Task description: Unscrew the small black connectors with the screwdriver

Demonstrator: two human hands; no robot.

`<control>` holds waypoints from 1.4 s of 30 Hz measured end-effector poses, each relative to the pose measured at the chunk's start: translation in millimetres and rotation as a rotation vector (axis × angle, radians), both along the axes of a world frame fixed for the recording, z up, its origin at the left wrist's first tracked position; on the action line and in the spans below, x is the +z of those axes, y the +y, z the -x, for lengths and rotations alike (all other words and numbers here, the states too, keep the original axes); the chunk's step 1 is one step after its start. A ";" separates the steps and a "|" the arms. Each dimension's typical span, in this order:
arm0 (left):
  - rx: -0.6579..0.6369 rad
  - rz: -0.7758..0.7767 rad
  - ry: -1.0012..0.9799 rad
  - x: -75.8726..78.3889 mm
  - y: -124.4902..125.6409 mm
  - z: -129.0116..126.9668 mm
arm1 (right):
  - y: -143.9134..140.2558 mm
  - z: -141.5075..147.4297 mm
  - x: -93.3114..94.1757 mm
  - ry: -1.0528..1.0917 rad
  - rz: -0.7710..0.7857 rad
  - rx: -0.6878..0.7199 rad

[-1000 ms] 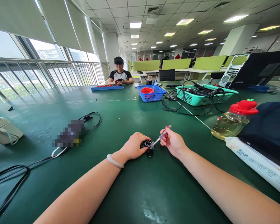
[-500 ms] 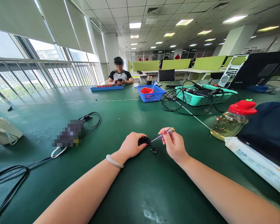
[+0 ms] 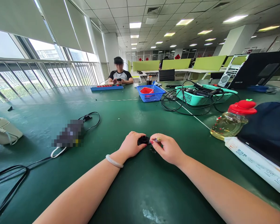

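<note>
My left hand [image 3: 132,145] is closed around a small black plastic part [image 3: 143,140], thumb in front and fingers behind, low over the green table [image 3: 130,186]. Pinched in my right hand [image 3: 168,148] is a screwdriver [image 3: 157,139] with a clear handle and a yellowish end cap. That cap points up toward me, and the shaft is hidden behind my fingers. Both hands are close together, with my right fingertips right beside the black part. Some tiny dark pieces [image 3: 152,150] lie on the table just below, partly covered by my right hand.
Left of me lie a blurred dark item [image 3: 70,133] with cords and a pale bag [image 3: 4,131]. On the right are a red-lidded bottle [image 3: 233,119] and a white box [image 3: 256,165]. Farther off stand a blue basket [image 3: 150,97], a cable-filled teal basket [image 3: 193,99] and a seated person [image 3: 119,74].
My right hand has moved left to the black part, and the screwdriver has swung from a slant to nearly end-on. The left hand has barely moved.
</note>
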State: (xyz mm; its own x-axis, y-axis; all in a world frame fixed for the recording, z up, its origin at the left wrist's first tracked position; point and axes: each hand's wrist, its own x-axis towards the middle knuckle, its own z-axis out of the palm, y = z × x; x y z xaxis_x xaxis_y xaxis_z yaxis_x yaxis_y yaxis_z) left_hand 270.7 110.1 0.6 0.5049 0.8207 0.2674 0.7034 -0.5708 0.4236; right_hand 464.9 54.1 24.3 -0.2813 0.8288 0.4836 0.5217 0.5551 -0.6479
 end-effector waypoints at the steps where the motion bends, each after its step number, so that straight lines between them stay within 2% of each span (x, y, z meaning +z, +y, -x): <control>1: 0.006 0.001 -0.003 0.1 -0.2 0.0 | -0.5 0.9 0.5 -0.049 -0.014 0.014; 4: 0.028 0.003 -0.012 1.2 -1.4 -0.2 | -2.4 3.2 1.2 -0.134 -0.055 0.039; 7: 0.040 0.001 -0.008 2.4 -2.3 -0.1 | -2.1 2.1 -0.2 -0.065 -0.043 0.021; 11: 0.057 0.018 0.011 2.8 -1.8 0.3 | 7.6 -4.1 -6.6 0.285 0.056 -0.114; 15: 0.053 0.034 0.025 2.8 -0.9 0.6 | 25.7 -10.5 -16.6 0.701 0.292 -0.195; 19: 0.034 0.036 0.040 3.1 -0.7 1.2 | 39.0 -16.8 -24.0 0.827 0.451 -0.181; 24: 0.026 0.029 0.048 3.9 -0.9 1.4 | 36.1 -17.8 -21.7 0.674 0.382 -0.164; 32: 0.050 -0.015 0.110 5.6 -1.5 0.8 | 9.4 -4.9 -6.1 0.128 0.103 -0.066; 34: 0.074 -0.009 0.119 6.3 -1.9 0.8 | 5.8 -4.7 -4.9 0.090 0.038 -0.077; 37: 0.097 -0.001 0.129 6.7 -2.2 0.8 | 1.1 -5.8 -3.7 0.164 -0.056 -0.065; 39: 0.093 -0.005 0.133 5.9 -1.6 0.9 | -2.2 -5.6 -2.5 0.182 -0.087 0.005; 42: 0.071 -0.010 0.129 3.7 0.0 1.1 | -5.4 -3.2 -0.5 0.056 -0.116 0.116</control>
